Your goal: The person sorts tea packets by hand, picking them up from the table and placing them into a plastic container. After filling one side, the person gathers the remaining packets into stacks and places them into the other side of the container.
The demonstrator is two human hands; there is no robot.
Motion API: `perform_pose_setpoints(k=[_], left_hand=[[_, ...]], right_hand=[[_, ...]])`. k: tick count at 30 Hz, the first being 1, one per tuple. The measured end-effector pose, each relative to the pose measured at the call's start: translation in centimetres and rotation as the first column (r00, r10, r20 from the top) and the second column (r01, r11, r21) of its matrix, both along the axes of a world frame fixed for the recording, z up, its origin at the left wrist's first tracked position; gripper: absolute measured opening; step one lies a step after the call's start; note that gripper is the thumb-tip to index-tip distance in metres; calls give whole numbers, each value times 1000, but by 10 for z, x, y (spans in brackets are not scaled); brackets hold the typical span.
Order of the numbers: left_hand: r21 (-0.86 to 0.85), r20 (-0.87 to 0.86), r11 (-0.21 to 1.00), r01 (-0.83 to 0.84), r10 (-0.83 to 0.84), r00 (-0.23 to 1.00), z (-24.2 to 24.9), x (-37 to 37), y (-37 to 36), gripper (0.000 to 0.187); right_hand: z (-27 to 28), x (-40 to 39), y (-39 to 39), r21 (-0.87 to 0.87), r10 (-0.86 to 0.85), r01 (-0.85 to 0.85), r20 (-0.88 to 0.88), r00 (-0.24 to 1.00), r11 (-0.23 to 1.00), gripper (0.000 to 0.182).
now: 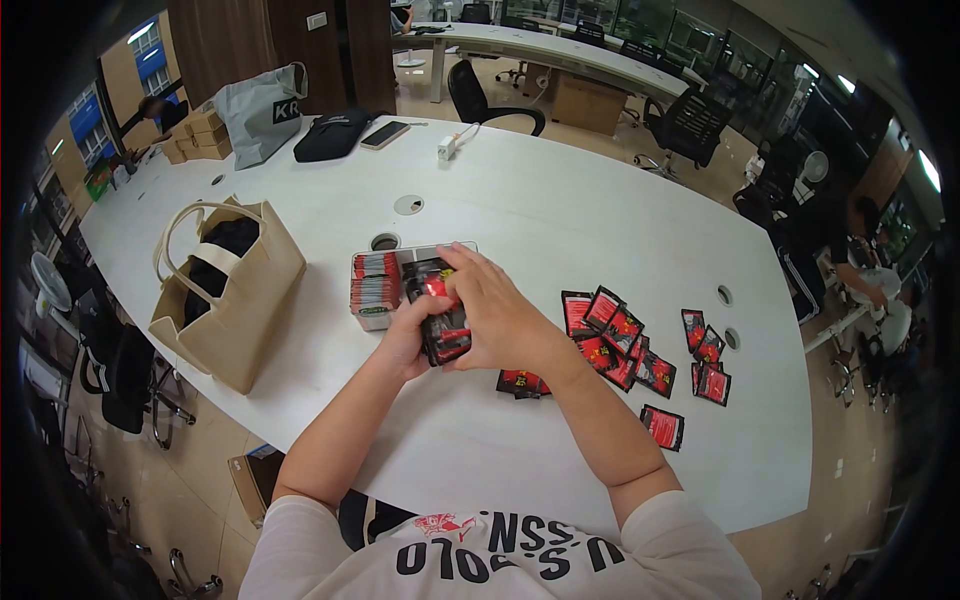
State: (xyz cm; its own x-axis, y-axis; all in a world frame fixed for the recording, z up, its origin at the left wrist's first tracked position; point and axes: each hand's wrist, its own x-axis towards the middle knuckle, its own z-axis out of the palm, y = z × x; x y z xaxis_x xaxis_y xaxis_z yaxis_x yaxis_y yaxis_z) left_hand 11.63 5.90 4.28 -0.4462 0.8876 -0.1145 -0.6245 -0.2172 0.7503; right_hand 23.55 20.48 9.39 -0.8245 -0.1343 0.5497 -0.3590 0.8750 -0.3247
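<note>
We're in an open-plan office: a long white meeting table (560, 210) with round cable ports, black mesh swivel chairs (690, 125), more white desks (540, 45) behind, glass partitions at the back.

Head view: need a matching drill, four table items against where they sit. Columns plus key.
Items:
1. tote bag
2. phone
3. loose sachets
4. sachet stack

Places:
A. scattered on the table beside the right hand
B. far side of the table, next to a black pouch
C. held between both hands
D. near table edge, beyond the left hand

Pairs: 1-D, 2-B, 3-A, 4-C
</note>
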Motion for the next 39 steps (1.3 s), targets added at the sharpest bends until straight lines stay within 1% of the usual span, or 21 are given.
perform_pose_setpoints(k=[3,4,6,7,9,10,11,12,15,18,21,24,27,30,32,33,36,39], left_hand=[[-36,-194,999,12,-19,981,12,6,-3,40],[-43,-213,998,45,-53,976,11,5,-3,42],[-59,-252,992,109,-120,960,8,0,-5,45],[30,-139,980,196,-190,972,6,-5,-7,46],[234,64,915,329,-352,934,3,-13,-9,49],[241,64,914,326,-350,935,4,-13,-9,49],[248,63,913,324,-349,935,7,-11,-8,51],[254,63,911,325,-350,934,9,-9,-8,52],[154,32,946,287,-295,955,-3,-8,-5,55],[9,-135,968,251,-248,959,-6,-5,-4,59],[-95,-56,988,121,-127,990,14,15,3,62],[-159,-97,983,88,-104,990,11,15,5,61],[-10,-66,983,181,-181,981,0,7,4,61],[60,-44,977,205,-203,978,-5,-1,3,66],[60,-49,982,179,-176,983,-15,-6,3,64],[60,-51,984,166,-163,985,-19,-7,3,64],[117,62,975,187,-195,979,-24,-3,0,56],[46,72,980,192,-195,978,-16,2,-2,56]], right_hand=[[2,0,-4,-4,-7,7,3,1000,1000,110],[3,1,-5,-5,-3,3,13,1000,1000,111],[10,3,-3,22,-52,51,64,997,998,116],[13,4,-2,37,-75,72,89,993,997,118],[17,5,3,-59,-49,53,78,996,997,117],[19,5,5,-106,-37,44,70,997,993,117],[18,4,7,-120,-7,11,37,999,993,118],[19,4,7,-128,6,0,44,999,992,118],[18,5,5,-148,35,-23,73,997,989,120],[14,4,6,-152,56,-41,96,994,987,123],[9,3,5,-121,54,-44,81,995,992,125],[5,1,1,-73,34,-28,77,996,997,125],[6,0,4,-94,33,-24,86,996,995,124],[8,1,7,-156,64,-52,75,995,986,124],[9,1,8,-201,100,-84,66,993,976,124],[9,1,7,-197,104,-89,64,993,976,124],[9,2,4,-170,109,-95,73,991,981,125],[8,2,3,-112,83,-71,108,991,991,130]])
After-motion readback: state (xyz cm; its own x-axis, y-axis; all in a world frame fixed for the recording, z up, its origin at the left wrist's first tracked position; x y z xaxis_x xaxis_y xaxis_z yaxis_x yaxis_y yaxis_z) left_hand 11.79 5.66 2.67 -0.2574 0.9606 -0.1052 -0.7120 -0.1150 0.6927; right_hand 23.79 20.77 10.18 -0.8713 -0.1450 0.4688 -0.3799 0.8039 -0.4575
